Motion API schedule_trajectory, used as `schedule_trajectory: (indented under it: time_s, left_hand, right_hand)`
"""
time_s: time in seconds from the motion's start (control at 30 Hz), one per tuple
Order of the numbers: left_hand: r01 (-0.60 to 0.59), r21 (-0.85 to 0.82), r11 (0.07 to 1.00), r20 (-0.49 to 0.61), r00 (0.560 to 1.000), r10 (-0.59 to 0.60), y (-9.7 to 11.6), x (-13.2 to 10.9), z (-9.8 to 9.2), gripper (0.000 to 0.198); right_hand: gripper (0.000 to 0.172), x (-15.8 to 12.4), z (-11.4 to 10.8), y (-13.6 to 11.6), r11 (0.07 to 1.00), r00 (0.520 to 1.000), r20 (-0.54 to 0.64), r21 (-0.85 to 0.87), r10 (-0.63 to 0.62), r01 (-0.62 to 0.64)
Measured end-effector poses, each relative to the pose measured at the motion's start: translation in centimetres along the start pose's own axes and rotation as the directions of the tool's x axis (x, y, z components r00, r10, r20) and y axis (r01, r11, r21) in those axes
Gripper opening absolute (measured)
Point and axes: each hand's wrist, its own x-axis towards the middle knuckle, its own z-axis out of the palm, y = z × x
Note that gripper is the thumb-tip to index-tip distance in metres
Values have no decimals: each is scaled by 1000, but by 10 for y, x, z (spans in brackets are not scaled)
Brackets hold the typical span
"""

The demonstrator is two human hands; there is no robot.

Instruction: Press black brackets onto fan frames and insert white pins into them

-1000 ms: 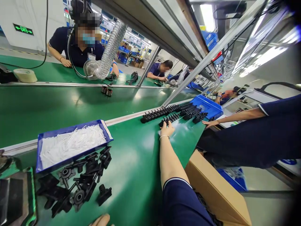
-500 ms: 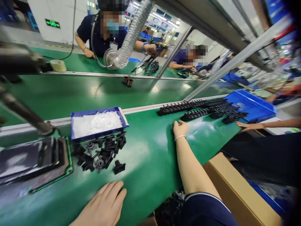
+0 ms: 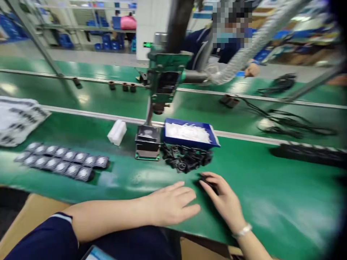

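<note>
My right hand (image 3: 226,198) curls its thumb and fingers around a small black plastic part (image 3: 209,183) on the green table, in front of the heap. My left hand (image 3: 175,203) rests to its left, fingers stretched out, with nothing in it. Beyond both hands lies a pile of similar black parts (image 3: 185,159). Right behind the pile stands a blue tray (image 3: 215,139) filled with thin white strips (image 3: 187,131). The fingers partly cover the held part, and motion blurs its details.
Left of the pile is a black block-shaped fixture (image 3: 148,142) below a stand-mounted device (image 3: 166,79). A white block (image 3: 117,132) and two rows of round-faced black parts (image 3: 62,160) lie farther left. A dark row of parts (image 3: 309,153) sits at right. A co-worker (image 3: 200,43) is across the table.
The view has swung left. My right hand has come back from beside the rows of black parts at right and closed around the lone black part near the pile. My left hand stays open.
</note>
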Motion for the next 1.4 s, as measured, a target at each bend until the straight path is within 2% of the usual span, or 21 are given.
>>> schedule_trajectory:
  time_s: [0.07,0.13,0.2,0.27,0.33,0.4,0.47,0.53,0.6,0.63,0.7,0.77,0.83,0.9,1.0,1.1,1.23,1.4]
  left_hand:
    - [131,162,978,11,991,-135,-15,-29,-33,25]
    - [339,316,886,38,929,-368,-38,-65,-64,33]
    - [464,393,794,-6,865,-502,-64,-103,-89,54]
    - [497,474,727,51,809,-586,-86,-133,-104,51]
    - [495,477,727,140,773,-618,-99,-150,-110,43]
    - [501,418,758,167,778,-606,-101,-153,-108,40]
    - [514,296,805,125,815,-566,-96,-148,-97,45]
    - [519,105,848,71,847,-527,-86,-138,-81,50]
    - [511,-116,852,33,859,-511,-75,-127,-62,53]
    - [505,-220,834,21,858,-514,-71,-122,-53,54]
    - [487,-406,773,16,849,-527,-63,-114,-36,55]
    - [466,-560,686,22,835,-550,-57,-109,-23,59]
    - [446,-672,591,31,815,-579,-54,-108,-14,63]
    - [429,-737,522,34,795,-605,-52,-109,-7,63]
    - [413,-772,484,31,784,-620,-51,-112,-2,63]
    - [395,-785,478,16,783,-622,-51,-112,0,66]
    - [355,-798,486,-18,793,-609,-50,-111,-1,60]
    - [359,-779,514,-29,798,-602,-50,-112,0,55]
  right_hand:
    - [17,-2,2,0,999,996,-86,32,-14,17]
    - [18,-2,9,-8,994,989,-127,-88,-82,71]
    - [13,0,23,-23,949,980,-27,-256,-196,183]
    - [10,3,43,-41,901,954,133,-317,-267,296]
    - [17,7,64,-57,892,927,253,-291,-278,347]
    - [36,8,80,-67,906,909,340,-257,-240,335]
    - [48,6,89,-72,935,903,388,-214,-183,282]
    - [36,4,91,-73,965,918,375,-164,-134,207]
    - [18,3,91,-72,985,936,340,-104,-93,136]
    - [15,3,92,-71,991,942,329,-80,-73,105]
    - [18,2,94,-69,997,945,326,-53,-41,61]
    - [23,3,98,-67,998,944,328,-42,-27,43]
    - [21,4,102,-66,999,947,319,-27,-28,39]
    - [15,7,103,-66,999,952,305,5,-33,33]
    - [10,16,97,-77,998,965,260,59,-24,9]
    - [13,24,91,-101,993,973,231,118,-27,-1]
    - [14,28,96,-130,969,944,303,243,-129,54]
    - [11,25,110,-135,971,935,314,216,-165,99]
